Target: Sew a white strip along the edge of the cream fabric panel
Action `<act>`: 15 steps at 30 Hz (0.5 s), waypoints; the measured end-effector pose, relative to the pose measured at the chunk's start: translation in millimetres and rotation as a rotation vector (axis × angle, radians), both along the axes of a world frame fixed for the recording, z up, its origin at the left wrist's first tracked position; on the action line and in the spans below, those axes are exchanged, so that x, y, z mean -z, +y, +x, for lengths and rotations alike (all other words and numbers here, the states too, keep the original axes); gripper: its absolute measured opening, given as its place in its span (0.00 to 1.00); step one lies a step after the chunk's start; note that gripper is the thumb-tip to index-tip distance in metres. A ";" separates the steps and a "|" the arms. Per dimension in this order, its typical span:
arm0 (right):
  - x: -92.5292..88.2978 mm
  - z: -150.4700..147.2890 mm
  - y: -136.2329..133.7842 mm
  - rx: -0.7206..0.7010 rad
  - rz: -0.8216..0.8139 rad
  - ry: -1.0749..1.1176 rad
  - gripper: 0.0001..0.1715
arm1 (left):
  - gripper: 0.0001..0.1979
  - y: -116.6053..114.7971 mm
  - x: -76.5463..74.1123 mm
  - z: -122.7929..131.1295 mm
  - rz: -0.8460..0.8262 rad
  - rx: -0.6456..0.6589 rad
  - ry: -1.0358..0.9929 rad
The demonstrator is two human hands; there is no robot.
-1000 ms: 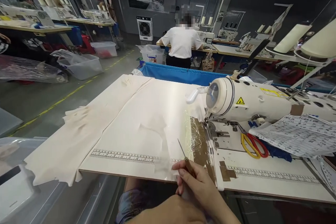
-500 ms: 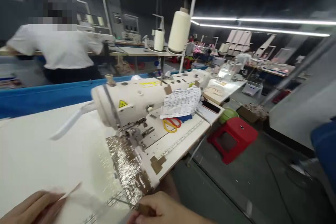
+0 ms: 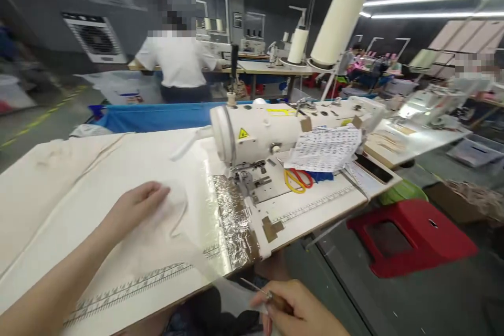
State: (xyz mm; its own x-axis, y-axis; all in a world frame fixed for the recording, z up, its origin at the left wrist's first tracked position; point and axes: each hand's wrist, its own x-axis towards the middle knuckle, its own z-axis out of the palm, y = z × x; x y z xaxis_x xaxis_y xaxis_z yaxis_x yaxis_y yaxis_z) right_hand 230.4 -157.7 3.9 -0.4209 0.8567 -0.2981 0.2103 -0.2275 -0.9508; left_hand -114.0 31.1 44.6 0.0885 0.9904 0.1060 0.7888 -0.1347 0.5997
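Observation:
My left hand (image 3: 136, 207) is over the table left of the sewing machine (image 3: 271, 131), its thumb and fingers closed on thin, sheer white fabric (image 3: 177, 241). The fabric stretches across the table and hangs over the front edge toward my right hand (image 3: 291, 307). That hand is shut on an awl (image 3: 279, 302) with a wooden handle, its metal spike pointing up and left. Whether my right fingers also pinch the fabric's end is unclear. A shiny taped strip (image 3: 236, 220) lies in front of the needle area.
Red-and-yellow-handled scissors (image 3: 298, 179) and a printed paper (image 3: 325, 149) lie by the machine. A phone (image 3: 374, 168) rests farther right. Measuring tape (image 3: 157, 275) runs along the front edge. A red stool (image 3: 413, 236) stands right; a person in white (image 3: 177, 60) sits beyond.
The view has swung left. My left hand has moved forward over the table with the sheer fabric. My right hand, with the awl, has shifted right, off the table's front edge.

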 end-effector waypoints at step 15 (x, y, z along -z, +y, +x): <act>2.2 -8.0 15.6 0.011 0.214 -0.113 0.16 | 0.31 -27.5 39.4 0.3 0.289 0.297 0.585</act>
State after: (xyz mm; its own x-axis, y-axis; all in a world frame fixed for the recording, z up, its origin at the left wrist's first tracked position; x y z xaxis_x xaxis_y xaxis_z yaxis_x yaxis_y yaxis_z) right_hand 222.4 -142.1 1.7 -0.3857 0.9097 -0.1538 0.3171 -0.0258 -0.9481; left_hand -113.7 3.5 5.2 0.4727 0.8550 0.2132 0.8754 -0.4834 -0.0023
